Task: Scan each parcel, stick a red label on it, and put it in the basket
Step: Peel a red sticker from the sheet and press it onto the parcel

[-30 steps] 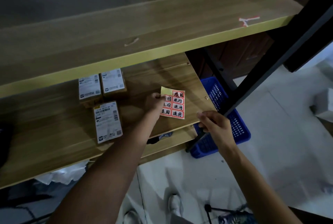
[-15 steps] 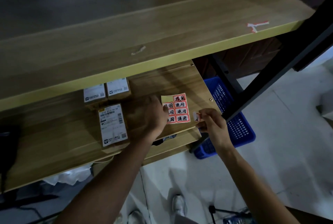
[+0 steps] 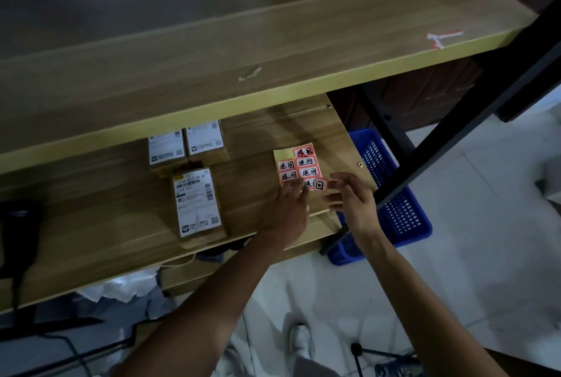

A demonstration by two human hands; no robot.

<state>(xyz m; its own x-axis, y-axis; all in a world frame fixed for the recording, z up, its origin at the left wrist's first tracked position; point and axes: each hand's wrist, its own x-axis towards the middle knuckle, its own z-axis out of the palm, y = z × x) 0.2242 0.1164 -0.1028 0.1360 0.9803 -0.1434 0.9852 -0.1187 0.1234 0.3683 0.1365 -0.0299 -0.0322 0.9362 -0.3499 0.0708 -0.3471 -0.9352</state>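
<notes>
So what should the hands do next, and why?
Probably finish peeling the red label off the sheet: the right hand pinches its lifted corner while the left hand presses the sheet down. The large parcel beside them shows no red label.

Sheet of red labels (image 3: 299, 167) flat on lower shelf, right part, yellow backing, red-bordered stickers with black handwritten characters, top-left slot bare; nearest-right sticker (image 3: 318, 185) partly lifted off. 3 brown parcels left of sheet, each with white shipping label facing up: 1 long parcel (image 3: 198, 203) near shelf front edge, 2 smaller parcels (image 3: 166, 147) (image 3: 205, 139) side by side just behind it. Blue perforated basket (image 3: 394, 209) on floor, right of shelf, partly behind black post.
</notes>
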